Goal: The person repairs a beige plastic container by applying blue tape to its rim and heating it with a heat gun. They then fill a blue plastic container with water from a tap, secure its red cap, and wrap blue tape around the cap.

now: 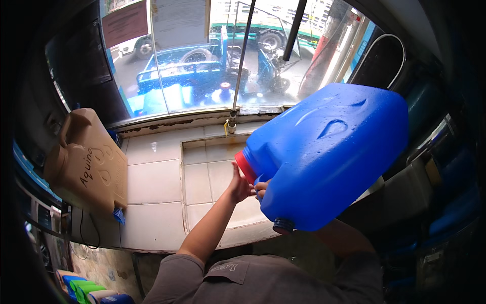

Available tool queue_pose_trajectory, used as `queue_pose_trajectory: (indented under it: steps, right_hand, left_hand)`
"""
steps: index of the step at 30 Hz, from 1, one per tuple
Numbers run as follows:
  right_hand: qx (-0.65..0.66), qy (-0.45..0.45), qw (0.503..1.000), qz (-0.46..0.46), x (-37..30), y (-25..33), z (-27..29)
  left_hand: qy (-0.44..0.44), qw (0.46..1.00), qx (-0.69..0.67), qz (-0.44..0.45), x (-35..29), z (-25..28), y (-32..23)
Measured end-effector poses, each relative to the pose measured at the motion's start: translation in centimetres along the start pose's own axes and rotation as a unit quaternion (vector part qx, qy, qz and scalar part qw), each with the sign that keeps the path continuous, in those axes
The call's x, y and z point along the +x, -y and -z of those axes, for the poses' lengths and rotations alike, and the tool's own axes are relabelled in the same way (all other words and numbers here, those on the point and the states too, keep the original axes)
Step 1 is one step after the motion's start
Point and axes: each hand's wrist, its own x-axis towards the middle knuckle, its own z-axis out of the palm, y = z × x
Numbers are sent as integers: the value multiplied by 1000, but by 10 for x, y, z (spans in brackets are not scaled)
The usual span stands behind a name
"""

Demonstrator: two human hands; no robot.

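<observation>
A large blue plastic water jug (324,147), wet with drops, is held tilted on its side above the tiled counter. Its wide red cap (244,166) points left, and a small dark cap (283,225) sits at its lower corner. My left hand (241,185) cups the red cap, with the thumb along its face and the fingers below. Fingers of my right hand (261,188) curl round the jug's handle; the rest of that hand and part of its forearm are hidden behind the jug.
A tan jug (93,162) with dark handwriting stands at the counter's left. A recessed tiled basin (197,177) lies under my hands. Behind it rises a thin pipe with a yellow-handled valve (230,126), before a window. A looped hose (402,50) hangs at right; several coloured containers (88,289) are lower left.
</observation>
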Motion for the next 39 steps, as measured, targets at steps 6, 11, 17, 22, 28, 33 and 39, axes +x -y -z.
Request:
queue_pose_trajectory:
  steps: [6,11,17,22,28,33,39]
  right_hand:
    - [-11,7,1000,9,-1,-3,9]
    - [-19,13,1000,9,-7,-10,19]
    - [-17,17,1000,11,-7,-29,23]
    - [-10,13,1000,1,-12,-44,31]
    - [16,-60,998,-25,-26,-55,24]
    - [76,-223,966,-103,-20,-59,21]
    - [406,-328,788,-327,-28,-76,107]
  left_hand:
    - [-266,933,213,-114,0,29,8]
    - [-432,885,-58,-164,-25,73,6]
    - [-595,772,-127,-183,-65,96,8]
    - [-614,756,-28,-226,-83,78,-11]
    - [-518,501,608,-333,-135,-4,-49]
    - [-491,83,861,-98,-211,-46,-43]
    - [-550,10,834,37,-241,-57,-21]
